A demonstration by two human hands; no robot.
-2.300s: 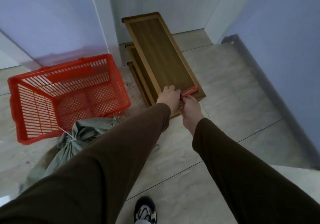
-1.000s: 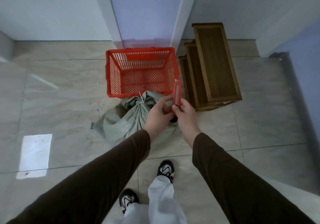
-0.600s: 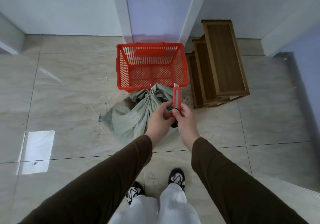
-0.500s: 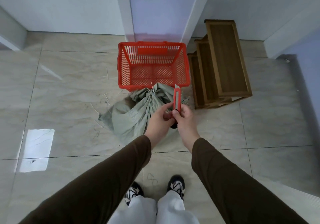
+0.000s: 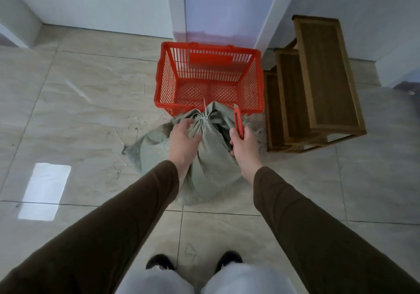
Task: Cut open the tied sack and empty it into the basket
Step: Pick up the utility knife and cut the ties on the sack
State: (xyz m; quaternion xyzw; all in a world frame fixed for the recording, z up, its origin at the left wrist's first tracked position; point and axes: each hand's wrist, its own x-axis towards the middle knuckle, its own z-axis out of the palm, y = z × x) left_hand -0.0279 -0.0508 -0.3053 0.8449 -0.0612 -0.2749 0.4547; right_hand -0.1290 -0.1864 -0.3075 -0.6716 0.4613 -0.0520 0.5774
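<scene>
The sack (image 5: 204,157) lies on the tiled floor (image 5: 79,112) just in front of the red basket (image 5: 209,80), its gathered neck pointing at the basket's near wall — a sensible spot, since once opened it only needs tipping forward. A thin white tie (image 5: 204,116) cinches the neck. The left hand (image 5: 184,141) reaches onto the cloth just below the knot, fingers spread and curling but not yet closed on it, probably to bunch the neck and hold it steady for the blade. The right hand (image 5: 244,146) is wrapped around a red box cutter (image 5: 238,122), tip pointing up and away from the body, held off to the side of the neck. The basket looks empty, so the cut comes first.
</scene>
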